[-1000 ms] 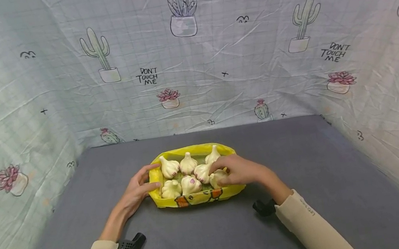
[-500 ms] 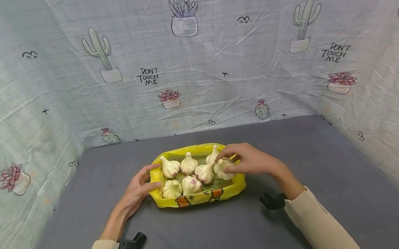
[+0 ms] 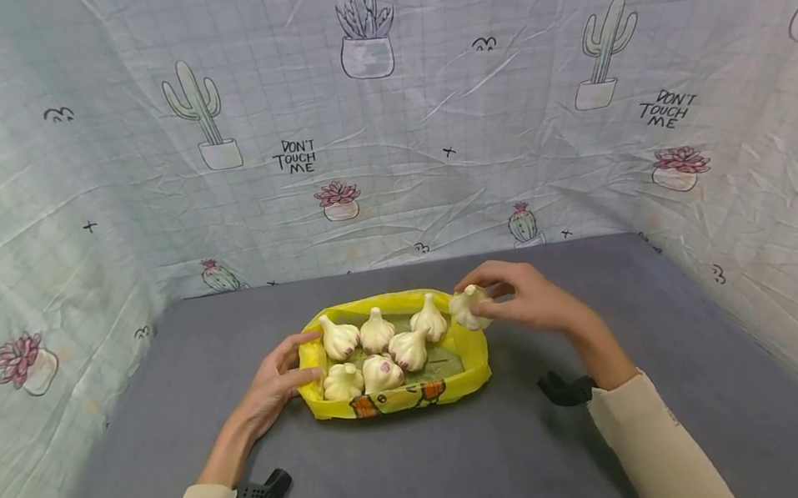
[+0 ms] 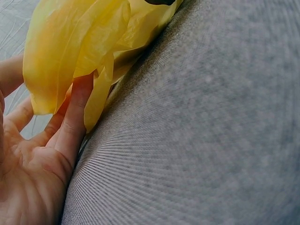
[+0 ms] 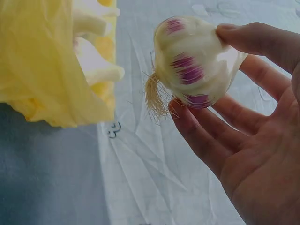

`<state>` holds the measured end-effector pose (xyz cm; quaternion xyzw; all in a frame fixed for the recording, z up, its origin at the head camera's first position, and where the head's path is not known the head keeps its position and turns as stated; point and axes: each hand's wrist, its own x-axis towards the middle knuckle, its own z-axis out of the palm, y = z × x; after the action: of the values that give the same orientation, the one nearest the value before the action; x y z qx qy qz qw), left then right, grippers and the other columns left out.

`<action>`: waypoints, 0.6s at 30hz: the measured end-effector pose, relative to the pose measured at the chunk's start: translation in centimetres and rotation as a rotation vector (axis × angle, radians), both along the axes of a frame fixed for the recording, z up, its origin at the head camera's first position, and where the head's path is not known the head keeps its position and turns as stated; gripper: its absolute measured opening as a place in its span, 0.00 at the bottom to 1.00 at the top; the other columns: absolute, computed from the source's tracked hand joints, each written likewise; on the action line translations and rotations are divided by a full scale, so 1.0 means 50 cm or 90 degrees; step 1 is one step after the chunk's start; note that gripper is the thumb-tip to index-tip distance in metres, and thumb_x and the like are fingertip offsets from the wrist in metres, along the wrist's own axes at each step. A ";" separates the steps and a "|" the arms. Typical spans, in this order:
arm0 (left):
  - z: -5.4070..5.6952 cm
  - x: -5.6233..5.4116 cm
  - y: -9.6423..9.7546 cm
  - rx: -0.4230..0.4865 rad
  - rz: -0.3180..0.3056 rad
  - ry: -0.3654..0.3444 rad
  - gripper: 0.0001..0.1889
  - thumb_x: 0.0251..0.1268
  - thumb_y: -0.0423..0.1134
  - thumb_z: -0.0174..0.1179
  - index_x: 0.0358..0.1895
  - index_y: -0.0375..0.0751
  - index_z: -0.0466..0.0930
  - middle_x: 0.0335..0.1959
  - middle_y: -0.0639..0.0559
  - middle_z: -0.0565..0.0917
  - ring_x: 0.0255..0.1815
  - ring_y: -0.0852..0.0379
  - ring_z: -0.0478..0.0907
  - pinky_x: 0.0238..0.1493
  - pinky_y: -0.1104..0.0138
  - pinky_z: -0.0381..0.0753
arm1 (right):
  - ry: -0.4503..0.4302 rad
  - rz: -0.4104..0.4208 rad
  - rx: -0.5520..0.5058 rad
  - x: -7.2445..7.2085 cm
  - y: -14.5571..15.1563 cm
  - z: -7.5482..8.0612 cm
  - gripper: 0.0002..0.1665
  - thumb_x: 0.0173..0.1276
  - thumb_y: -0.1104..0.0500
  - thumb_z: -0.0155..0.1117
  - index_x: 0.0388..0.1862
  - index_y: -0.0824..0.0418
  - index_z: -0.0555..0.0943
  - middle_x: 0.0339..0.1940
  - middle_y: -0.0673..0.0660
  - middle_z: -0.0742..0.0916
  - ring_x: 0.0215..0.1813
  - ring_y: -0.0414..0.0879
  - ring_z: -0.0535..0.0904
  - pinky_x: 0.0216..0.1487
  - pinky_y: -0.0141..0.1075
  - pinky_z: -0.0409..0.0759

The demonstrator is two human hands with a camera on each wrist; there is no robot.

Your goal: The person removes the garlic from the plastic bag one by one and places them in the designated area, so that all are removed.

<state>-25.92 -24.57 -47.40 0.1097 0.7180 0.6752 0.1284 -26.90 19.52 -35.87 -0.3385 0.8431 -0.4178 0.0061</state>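
My right hand (image 3: 529,295) pinches a white garlic bulb (image 3: 467,310) between thumb and fingers, above the right end of a yellow plastic bag (image 3: 459,390). In the right wrist view that garlic shows purple streaks and a tuft of dry roots, raised beside the yellow plastic. The bag lies with its mouth spread wide and its edges folded down like a low tray. Several more garlic bulbs (image 3: 383,373) rest inside it, towards the left and middle. My left hand (image 3: 273,383) grips the bag's left end, some fingers tucked among the yellow folds (image 4: 70,51).
Grey cloth (image 3: 428,472) covers the table all around the bag. A pale curtain (image 3: 411,113) printed with cactus drawings hangs behind and on both sides. Black camera mounts (image 3: 263,491) are worn at both wrists.
The right hand has lifted one garlic bulb from the bag's front right corner and carried it up and to the right over the rim. The left hand stays at the left end.
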 end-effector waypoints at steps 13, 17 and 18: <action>-0.003 -0.003 -0.003 -0.006 0.000 0.001 0.35 0.70 0.35 0.65 0.78 0.45 0.62 0.81 0.37 0.59 0.62 0.51 0.78 0.53 0.57 0.87 | -0.025 -0.111 -0.040 -0.030 0.076 -0.007 0.19 0.74 0.56 0.67 0.62 0.57 0.83 0.62 0.57 0.86 0.64 0.54 0.81 0.66 0.55 0.80; -0.003 -0.003 -0.002 -0.005 0.000 0.001 0.35 0.70 0.35 0.65 0.78 0.44 0.62 0.81 0.37 0.59 0.62 0.50 0.78 0.53 0.57 0.87 | -0.022 -0.142 -0.049 -0.037 0.096 -0.015 0.20 0.76 0.56 0.66 0.64 0.59 0.82 0.62 0.59 0.85 0.62 0.50 0.81 0.64 0.42 0.81; -0.004 -0.003 -0.002 -0.005 0.001 0.001 0.35 0.70 0.35 0.65 0.78 0.44 0.62 0.81 0.37 0.59 0.62 0.51 0.78 0.53 0.57 0.87 | -0.024 -0.149 -0.051 -0.038 0.100 -0.017 0.21 0.76 0.56 0.65 0.64 0.60 0.81 0.62 0.60 0.85 0.62 0.50 0.81 0.63 0.38 0.81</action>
<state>-26.08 -24.65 -47.58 0.1094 0.7208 0.6724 0.1280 -28.82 24.51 -36.73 -0.2303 0.8592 -0.4551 -0.0405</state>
